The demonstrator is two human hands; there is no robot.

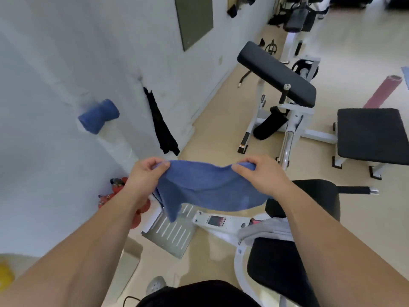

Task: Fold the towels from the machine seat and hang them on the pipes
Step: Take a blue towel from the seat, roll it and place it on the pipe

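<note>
both hands hold a blue terry towel (pixel 205 187) in the air in front of the person, above the white machine frame and the beige floor. the left hand (pixel 146 173) pinches one end of the towel's upper edge between thumb and curled fingers, and the right hand (pixel 259 176) pinches the other end the same way. the two hands are apart, and the cloth sags a little between them. the towel looks doubled over, with a loose corner hanging lower on the left side, so i judge that a fold is under way rather than finished. by the wall on the left a second blue towel, folded into a thick bundle (pixel 99 116), sits over a white pipe (pixel 117 147), which suggests one towel is already dealt with. a pale grey cloth (pixel 265 229), likely another towel, lies crumpled at the far end of the black padded machine seat (pixel 278 269), beside the right forearm, and it is not folded. the task therefore reads as about midway: one towel hung, one in hand, at least one waiting on the seat. the held towel needs its edges squared and then draping over a pipe. whether another free pipe is there cannot be told from this view, since that stretch of wall is blurred.
</note>
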